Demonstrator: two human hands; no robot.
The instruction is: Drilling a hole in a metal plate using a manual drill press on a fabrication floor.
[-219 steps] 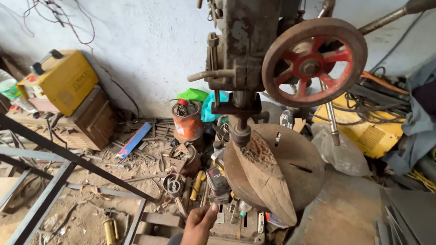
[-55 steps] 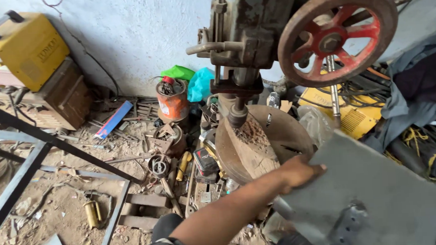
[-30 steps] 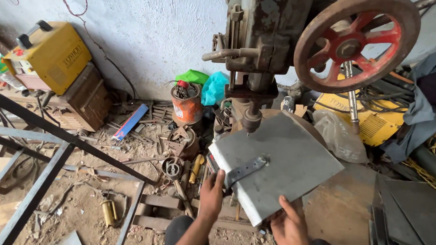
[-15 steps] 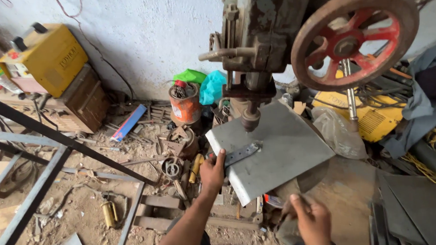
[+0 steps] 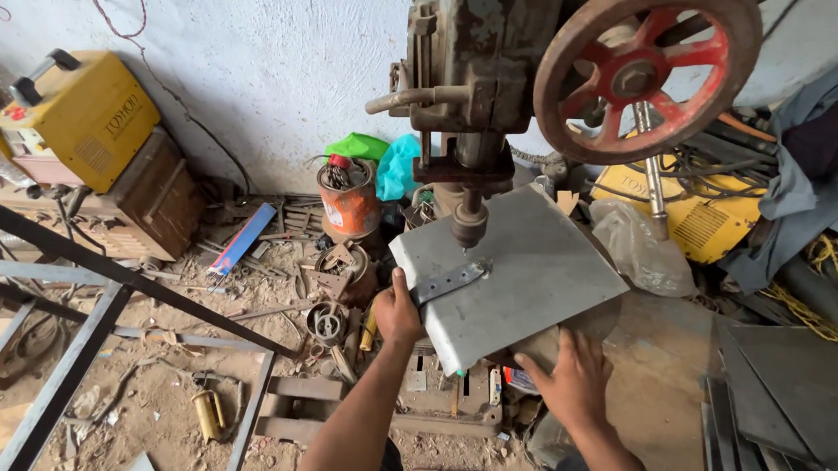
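The right hand (image 5: 572,382) now holds the near edge of the grey metal plate (image 5: 517,273) from below, its grip closed on that edge (half a second ago it hung free, lower down). The left hand (image 5: 396,313) keeps its grip on the plate's left side, by the small metal strip (image 5: 450,282). So both hands hold the plate now. The plate lies flat on the drill table, and the strip's end sits right under the drill tip (image 5: 468,228). Above is the red wheel (image 5: 647,61).
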